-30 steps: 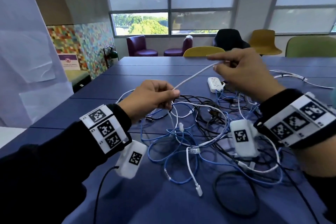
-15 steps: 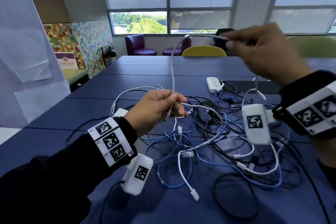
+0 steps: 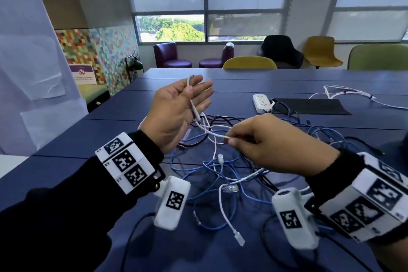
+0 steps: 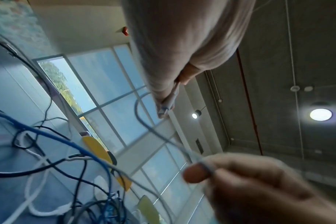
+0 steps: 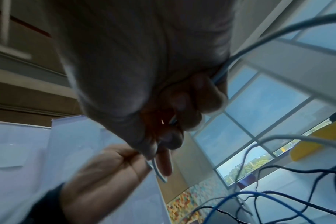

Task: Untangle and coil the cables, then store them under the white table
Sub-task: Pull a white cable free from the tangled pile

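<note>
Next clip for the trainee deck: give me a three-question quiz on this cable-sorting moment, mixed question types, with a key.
1. True or false: the right hand pinches the white cable between thumb and fingertips.
2. Multiple choice: where is the white power strip? A) in the left hand B) on the blue table, beyond the tangle C) on a chair
3. Fill in: the left hand is raised palm up, with the white cable's ____ end lying along its fingers.

Key
1. True.
2. B: it lies on the blue table behind the cable tangle.
3. Plug (connector): it shows near the fingertips in the head and left wrist views.
</note>
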{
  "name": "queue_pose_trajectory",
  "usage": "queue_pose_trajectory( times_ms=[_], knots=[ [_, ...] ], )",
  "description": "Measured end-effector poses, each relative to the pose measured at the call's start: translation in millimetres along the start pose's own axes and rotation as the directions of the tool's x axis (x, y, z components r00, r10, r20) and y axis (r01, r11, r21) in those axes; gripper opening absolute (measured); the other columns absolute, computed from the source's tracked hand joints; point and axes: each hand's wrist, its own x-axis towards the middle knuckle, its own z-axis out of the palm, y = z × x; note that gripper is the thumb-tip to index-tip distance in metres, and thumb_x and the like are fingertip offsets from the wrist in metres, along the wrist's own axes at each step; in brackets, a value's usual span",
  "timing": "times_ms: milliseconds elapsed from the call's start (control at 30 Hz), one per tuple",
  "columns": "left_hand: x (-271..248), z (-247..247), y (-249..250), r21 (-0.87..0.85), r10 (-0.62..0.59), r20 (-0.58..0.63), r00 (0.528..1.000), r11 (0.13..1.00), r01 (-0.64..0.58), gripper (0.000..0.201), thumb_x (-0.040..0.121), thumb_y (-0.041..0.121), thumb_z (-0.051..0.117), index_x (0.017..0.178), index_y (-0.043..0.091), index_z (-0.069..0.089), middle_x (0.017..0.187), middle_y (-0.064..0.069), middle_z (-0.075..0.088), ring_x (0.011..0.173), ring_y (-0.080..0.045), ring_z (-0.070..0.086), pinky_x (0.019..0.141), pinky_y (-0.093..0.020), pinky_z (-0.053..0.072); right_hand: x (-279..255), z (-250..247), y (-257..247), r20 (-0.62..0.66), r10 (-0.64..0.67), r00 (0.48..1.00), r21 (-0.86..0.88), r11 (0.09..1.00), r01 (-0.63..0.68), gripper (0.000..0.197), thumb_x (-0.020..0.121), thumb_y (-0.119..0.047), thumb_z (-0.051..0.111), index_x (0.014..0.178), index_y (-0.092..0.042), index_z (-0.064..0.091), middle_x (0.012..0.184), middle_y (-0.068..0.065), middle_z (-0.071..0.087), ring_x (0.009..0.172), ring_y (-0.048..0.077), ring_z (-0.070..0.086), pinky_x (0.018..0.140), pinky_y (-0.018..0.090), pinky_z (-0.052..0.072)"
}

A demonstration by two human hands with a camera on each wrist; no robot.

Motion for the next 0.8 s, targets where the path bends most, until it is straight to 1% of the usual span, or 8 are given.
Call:
queue_pose_trajectory(
  times_ms=[100, 167, 267, 433, 533, 600, 700, 800],
  knots=[
    [-7, -1, -9, 0.203, -0.06, 0.023, 0.998, 0.978, 0.055, 0.027, 0.104, 0.004, 0.034, 0.121, 0.003, 0.055, 0.126, -0.019, 0.062, 0.117, -0.029, 0.061, 0.106, -0.049, 0.043, -2, -13, -10, -0.039, -0.056, 0.998, 0.088, 0.994, 0.059, 0.02, 0.094, -0.03, 0.058, 0.084, -0.019, 0.072, 0.06, 0.003, 0.061, 0.054, 0.013, 0.05, 0.054, 0.027, 0.041],
    [-13, -1, -12, 0.312, -0.107, 0.089, 0.99, 0.947, 0.075, 0.027, 0.103, 0.003, 0.035, 0.119, 0.007, 0.057, 0.12, -0.015, 0.066, 0.111, -0.025, 0.065, 0.102, -0.045, 0.048, -1, -21, -12, -0.087, -0.068, 0.994, 0.125, 0.989, 0.078, 0.022, 0.093, -0.031, 0.061, 0.08, -0.017, 0.072, 0.056, 0.004, 0.058, 0.055, 0.017, 0.049, 0.052, 0.024, 0.036],
    [-23, -1, -11, 0.381, -0.183, 0.21, 0.96, 0.92, 0.092, 0.029, 0.103, 0.001, 0.035, 0.119, 0.006, 0.058, 0.106, -0.012, 0.071, 0.096, -0.023, 0.071, 0.093, -0.038, 0.053, 4, -24, -8, -0.171, -0.059, 0.983, 0.154, 0.984, 0.086, 0.02, 0.091, -0.036, 0.062, 0.079, -0.023, 0.073, 0.057, 0.004, 0.059, 0.053, 0.016, 0.05, 0.054, 0.033, 0.041],
    [-32, -3, -5, 0.362, -0.264, 0.354, 0.897, 0.923, 0.128, 0.03, 0.103, 0.006, 0.036, 0.115, 0.009, 0.063, 0.105, -0.028, 0.069, 0.104, -0.043, 0.066, 0.101, -0.061, 0.043, 8, -19, 3, -0.287, -0.004, 0.958, 0.244, 0.967, 0.077, 0.019, 0.088, -0.044, 0.062, 0.081, -0.03, 0.073, 0.053, 0.006, 0.054, 0.048, 0.014, 0.042, 0.053, 0.032, 0.04],
    [-30, -5, -3, 0.314, -0.23, 0.292, 0.929, 0.94, 0.134, 0.029, 0.103, 0.005, 0.034, 0.124, -0.004, 0.053, 0.103, -0.033, 0.067, 0.099, -0.047, 0.066, 0.095, -0.059, 0.048, 7, -18, 4, -0.275, -0.018, 0.961, 0.221, 0.972, 0.082, 0.018, 0.087, -0.046, 0.062, 0.082, -0.032, 0.072, 0.054, 0.006, 0.055, 0.051, 0.02, 0.046, 0.054, 0.032, 0.04],
    [-24, -10, -1, 0.2, -0.175, 0.22, 0.96, 0.971, 0.132, 0.032, 0.104, 0.005, 0.031, 0.128, -0.011, 0.044, 0.103, -0.033, 0.067, 0.097, -0.046, 0.067, 0.092, -0.055, 0.052, 7, -19, 4, -0.239, -0.025, 0.971, 0.191, 0.979, 0.073, 0.018, 0.085, -0.047, 0.061, 0.083, -0.033, 0.073, 0.058, 0.004, 0.059, 0.052, 0.019, 0.05, 0.056, 0.032, 0.043],
    [-16, -19, 2, 0.117, -0.127, 0.115, 0.985, 0.987, 0.113, 0.033, 0.104, 0.007, 0.032, 0.129, -0.012, 0.042, 0.106, -0.029, 0.068, 0.102, -0.042, 0.067, 0.095, -0.057, 0.048, 5, -20, 4, -0.217, -0.034, 0.976, 0.183, 0.98, 0.075, 0.021, 0.083, -0.049, 0.06, 0.082, -0.033, 0.074, 0.061, 0.001, 0.063, 0.055, 0.016, 0.054, 0.058, 0.032, 0.046],
    [-18, -19, 0, 0.219, -0.14, 0.082, 0.987, 0.968, 0.12, 0.031, 0.104, 0.007, 0.034, 0.127, -0.008, 0.048, 0.109, -0.024, 0.07, 0.104, -0.034, 0.068, 0.09, -0.043, 0.053, 5, -19, 2, -0.246, -0.047, 0.968, 0.197, 0.976, 0.097, 0.019, 0.085, -0.046, 0.062, 0.084, -0.031, 0.075, 0.063, 0.004, 0.065, 0.059, 0.02, 0.058, 0.062, 0.041, 0.049]
  ],
)
